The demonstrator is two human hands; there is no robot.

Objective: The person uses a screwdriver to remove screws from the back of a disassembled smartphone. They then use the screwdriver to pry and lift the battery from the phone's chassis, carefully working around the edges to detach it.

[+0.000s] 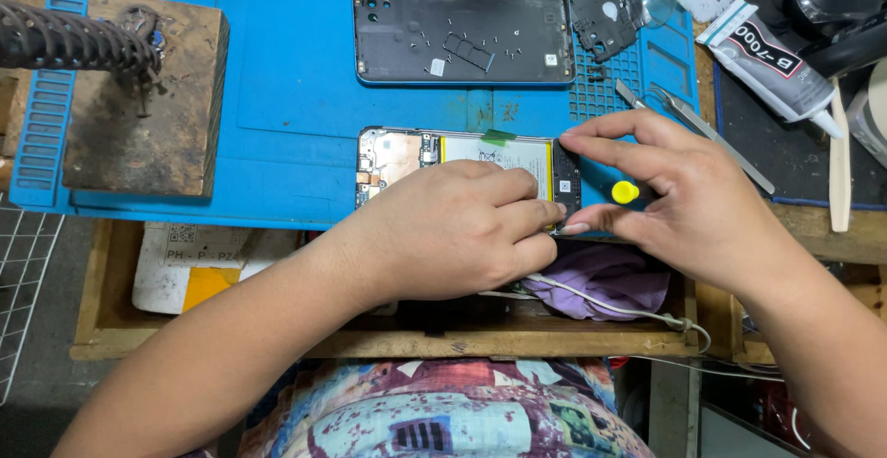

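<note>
Both hands meet over an opened phone (407,155) on the blue mat (277,97): the left hand (453,229) lies curled on its lower half, fingers (531,218) pressing its right end, while the right hand (688,204) pinches a yellow-capped tool (625,193) there. At twelve o'clock lies the dark back cover (462,33) dotted with screws; at two o'clock, tweezers (702,130) and a glue tube (771,56); at ten o'clock, a wooden block (148,107).

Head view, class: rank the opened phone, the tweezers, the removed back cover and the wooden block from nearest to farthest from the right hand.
From the right hand:
1. Opened phone: under its fingertips, touching.
2. Tweezers: just beyond the hand, on the mat's right edge.
3. Removed back cover: farther up the mat, at its top.
4. Wooden block: far left.
</note>
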